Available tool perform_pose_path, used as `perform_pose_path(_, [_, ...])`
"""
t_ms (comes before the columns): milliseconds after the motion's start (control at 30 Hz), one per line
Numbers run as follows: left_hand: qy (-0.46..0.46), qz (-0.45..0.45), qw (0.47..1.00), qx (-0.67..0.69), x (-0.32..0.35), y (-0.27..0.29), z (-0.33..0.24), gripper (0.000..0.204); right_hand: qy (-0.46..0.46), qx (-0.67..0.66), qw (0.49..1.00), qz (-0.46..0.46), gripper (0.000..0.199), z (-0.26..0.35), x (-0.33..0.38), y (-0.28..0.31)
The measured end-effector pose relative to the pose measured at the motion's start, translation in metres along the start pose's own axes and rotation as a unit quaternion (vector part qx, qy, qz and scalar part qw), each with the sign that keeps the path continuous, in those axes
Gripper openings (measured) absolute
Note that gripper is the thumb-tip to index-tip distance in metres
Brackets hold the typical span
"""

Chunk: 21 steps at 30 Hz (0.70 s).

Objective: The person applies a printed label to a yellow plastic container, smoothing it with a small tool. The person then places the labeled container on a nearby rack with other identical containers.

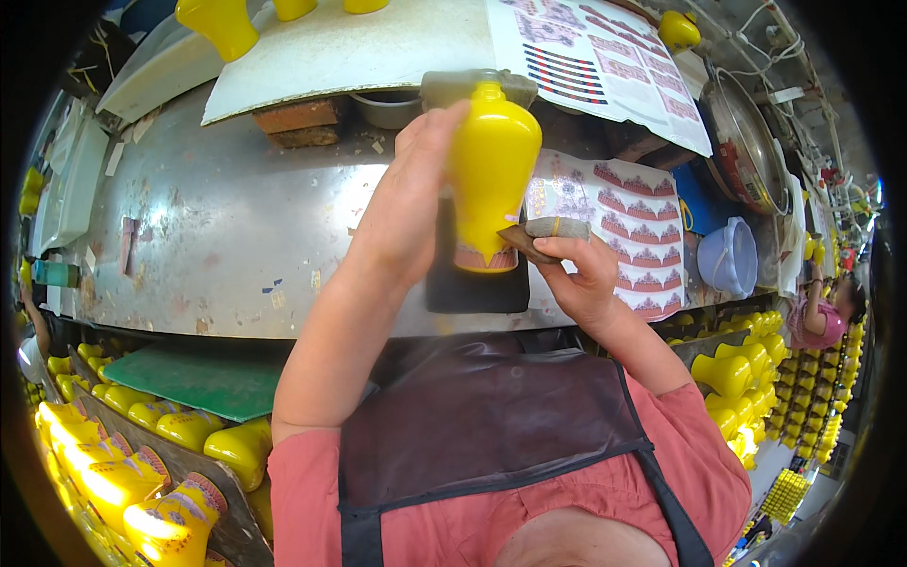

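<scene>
A glossy yellow vase (496, 151) lies over a black pad (477, 298), its wide shoulder away from me and its narrow end toward me. My left hand (408, 194) grips it along the left side; the fingers are partly hidden and slightly blurred. A patterned reddish decal band (487, 258) sits around the near end. My right hand (584, 279) pinches a flat brown scraper (529, 244), whose tip touches the vase just above that band. Grey cloth (557, 228) held by a yellow band wraps its index finger. The vase's far end meets a greyish block (453, 90).
Printed decal sheets (647, 227) lie right of the vase, with more on a raised white board (350, 66). A pale blue bucket (727, 257) and a metal pan (746, 142) stand at right. Yellow vases (175, 520) crowd the lower left. Another person (822, 317) is at far right.
</scene>
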<state>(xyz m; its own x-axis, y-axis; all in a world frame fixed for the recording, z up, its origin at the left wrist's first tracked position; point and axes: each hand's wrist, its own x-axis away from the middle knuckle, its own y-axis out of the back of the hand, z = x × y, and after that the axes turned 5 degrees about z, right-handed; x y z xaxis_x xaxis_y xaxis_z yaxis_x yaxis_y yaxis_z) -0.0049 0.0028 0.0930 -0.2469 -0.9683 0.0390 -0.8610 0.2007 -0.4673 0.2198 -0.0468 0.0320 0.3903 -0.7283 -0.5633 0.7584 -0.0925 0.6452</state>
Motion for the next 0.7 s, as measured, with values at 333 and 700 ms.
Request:
perform_pose_path(333, [-0.032,-0.037,0.999,-0.006,-0.012,-0.006,0.021,0.057,-0.138,-0.087,0.986,0.039,0.026,-0.005,-0.031,0.013])
perform_pose_path(700, [0.017,-0.024,0.994,0.104,-0.031,0.004,0.048,0.061,-0.107,-0.023,0.983,-0.150,0.027,-0.024,-0.076,0.021])
